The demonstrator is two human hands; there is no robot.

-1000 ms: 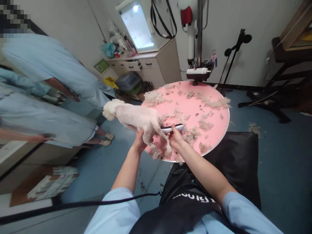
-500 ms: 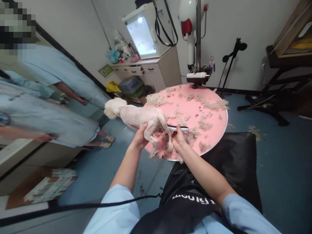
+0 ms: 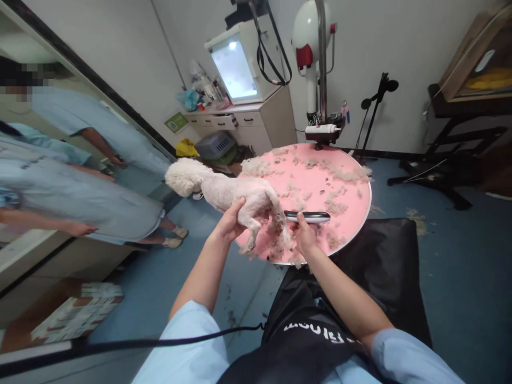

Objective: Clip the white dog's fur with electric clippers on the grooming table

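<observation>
A small white dog (image 3: pixel 236 189), its body clipped short and its head fluffy, stands on the round pink table (image 3: pixel 296 178) near the left edge, facing left. My left hand (image 3: pixel 232 221) is closed on the dog's flank just ahead of the hind leg, thumb up on its side. In my right hand (image 3: pixel 306 234) is a hair clipper (image 3: pixel 310 216), black on top and white below, held behind the dog's rump with its front end close to the tail. The clipper's cutting end is hidden by the tail and hind leg. Tufts of cut hair (image 3: pixel 338 205) lie scattered on the table.
A white bottle (image 3: pixel 322 129) lies in a holder at the table's far edge, beside a metal post (image 3: pixel 322 64). Black straps (image 3: pixel 274 66) hang behind. Co-workers in light blue gowns (image 3: pixel 80 197) stand at left. A black cable (image 3: pixel 160 341) crosses below my left arm.
My right hand and the clipper have moved right, slightly away from the dog's rump, and the clipper lies more level. My left hand keeps its hold on the dog.
</observation>
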